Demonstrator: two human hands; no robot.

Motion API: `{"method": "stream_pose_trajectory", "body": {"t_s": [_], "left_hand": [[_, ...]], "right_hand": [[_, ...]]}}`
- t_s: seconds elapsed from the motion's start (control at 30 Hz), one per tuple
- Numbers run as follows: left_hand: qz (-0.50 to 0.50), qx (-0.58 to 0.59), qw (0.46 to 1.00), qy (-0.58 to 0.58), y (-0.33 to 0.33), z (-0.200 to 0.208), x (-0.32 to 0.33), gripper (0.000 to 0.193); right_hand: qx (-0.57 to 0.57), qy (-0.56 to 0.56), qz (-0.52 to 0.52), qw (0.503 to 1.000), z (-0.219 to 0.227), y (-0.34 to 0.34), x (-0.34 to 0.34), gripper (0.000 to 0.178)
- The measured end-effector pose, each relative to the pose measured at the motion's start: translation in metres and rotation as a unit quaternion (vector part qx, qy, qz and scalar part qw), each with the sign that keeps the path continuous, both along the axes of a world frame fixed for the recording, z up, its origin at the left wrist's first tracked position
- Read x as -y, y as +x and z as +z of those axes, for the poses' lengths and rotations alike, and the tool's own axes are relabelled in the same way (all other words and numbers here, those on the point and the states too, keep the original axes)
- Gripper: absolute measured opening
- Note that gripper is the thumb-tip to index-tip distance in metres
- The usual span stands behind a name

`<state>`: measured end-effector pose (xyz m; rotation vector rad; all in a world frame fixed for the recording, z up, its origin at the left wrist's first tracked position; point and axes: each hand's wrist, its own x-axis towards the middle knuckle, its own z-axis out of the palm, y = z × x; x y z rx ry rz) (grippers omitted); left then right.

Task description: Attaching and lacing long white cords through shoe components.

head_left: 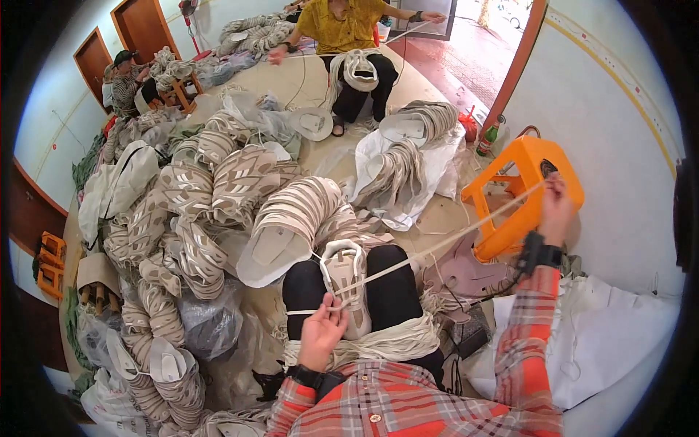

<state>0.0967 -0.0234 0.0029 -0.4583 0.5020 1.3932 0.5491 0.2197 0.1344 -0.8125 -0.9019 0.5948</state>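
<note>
Shoe upper (342, 269) rests on the black-trousered lap (394, 285), between the knees. A pale lace (437, 246) stretches from it, taut, to the raised right hand (557, 207), whose grip is pinched together on it near the orange stool (542, 149). The left hand (322, 336) is curled against the upper; whether its grip holds lace, I cannot tell. Lacing looks partway along, the filled eyelets too small to count. Bundled laces (397, 339) and stacked uppers (295, 211) suggest plenty is left.
</note>
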Motion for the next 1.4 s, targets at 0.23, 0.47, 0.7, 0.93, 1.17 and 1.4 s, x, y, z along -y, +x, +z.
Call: {"method": "stream_pose_trajectory", "body": {"t_s": [0.23, 0.47, 0.7, 0.93, 1.17, 1.4], "left_hand": [[0.027, -0.011, 0.998, -0.059, -0.002, -0.021, -0.001, 0.029], [-0.083, -0.389, 0.917, -0.001, -0.006, 0.010, -0.006, 0.028], [-0.298, -0.876, 0.254, 0.282, -0.002, 0.005, -0.004, 0.011], [-0.216, -0.804, 0.529, 0.166, 0.004, 0.017, -0.058, 0.023], [-0.287, -0.808, 0.492, 0.149, 0.004, -0.018, -0.076, 0.024], [-0.393, -0.800, 0.424, 0.163, 0.003, -0.013, -0.096, 0.019]], "right_hand": [[0.152, -0.006, -0.078, 0.985, 0.090, 0.108, 0.005, 0.007], [0.290, -0.052, -0.107, 0.950, 0.080, 0.040, 0.030, 0.014], [0.593, -0.029, 0.135, 0.793, -0.128, -0.210, 0.104, 0.015], [0.731, -0.024, 0.165, 0.662, -0.127, -0.289, 0.129, 0.009], [0.748, -0.033, 0.177, 0.639, -0.129, -0.300, 0.131, 0.006], [0.774, -0.074, 0.207, 0.594, -0.132, -0.299, 0.134, 0.011]]}}
